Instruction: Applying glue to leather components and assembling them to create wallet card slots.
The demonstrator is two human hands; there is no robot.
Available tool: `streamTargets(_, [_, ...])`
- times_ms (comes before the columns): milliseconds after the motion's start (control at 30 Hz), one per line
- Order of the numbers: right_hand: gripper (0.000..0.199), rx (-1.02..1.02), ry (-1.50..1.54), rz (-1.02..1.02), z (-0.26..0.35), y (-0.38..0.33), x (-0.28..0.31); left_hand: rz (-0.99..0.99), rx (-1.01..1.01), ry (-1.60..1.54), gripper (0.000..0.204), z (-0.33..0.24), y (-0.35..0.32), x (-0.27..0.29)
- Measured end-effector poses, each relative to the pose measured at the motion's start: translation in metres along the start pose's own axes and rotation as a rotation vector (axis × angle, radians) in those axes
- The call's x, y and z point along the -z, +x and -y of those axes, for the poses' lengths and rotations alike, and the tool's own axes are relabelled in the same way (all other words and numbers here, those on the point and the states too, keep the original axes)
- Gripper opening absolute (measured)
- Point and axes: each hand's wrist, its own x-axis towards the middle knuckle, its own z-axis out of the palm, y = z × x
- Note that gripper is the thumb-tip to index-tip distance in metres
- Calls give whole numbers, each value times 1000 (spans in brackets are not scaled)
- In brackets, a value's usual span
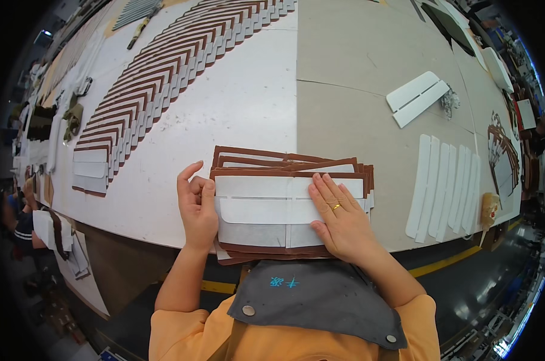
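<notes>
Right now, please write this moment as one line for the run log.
left hand: at left edge of stack of brown and white pieces | right hand: flat on top | table edge: stack near it

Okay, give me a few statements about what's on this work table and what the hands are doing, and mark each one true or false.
1. The right hand lies flat on the stack of brown and white pieces. True.
2. The left hand is at the right edge of that stack. False: it is at the left edge.
3. A long overlapping row of brown and white pieces curves across the table's left half. True.
4. The white strips lie left of the stack. False: they lie to its right.
5. The right hand wears a ring. True.
</notes>
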Motion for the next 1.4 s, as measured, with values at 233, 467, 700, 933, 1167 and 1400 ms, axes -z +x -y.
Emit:
streamTargets(233, [49, -54, 60, 11, -20, -16, 1, -6, 51, 12, 30, -4, -2, -2])
streamTargets(467, [45, -167, 37, -27, -26, -22, 9, 158, 133, 21, 38, -13, -3, 3])
streamTargets(700, [42, -158, -1, -6, -24, -20, 8, 133, 214, -87, 39, -20, -1, -5])
streamTargets(933, [42, -105, -71, -9, -25, -20, 9, 125, 216, -239, 37, -18, 5, -7])
streamTargets(1167, [44, -108, 87, -127, -26, -6, 23, 112, -45, -40, 33, -23, -8, -5])
streamTargets(1400, [8, -155, 546, -198, -37, 20, 39, 100, -259, 51, 47, -28, -8, 9])
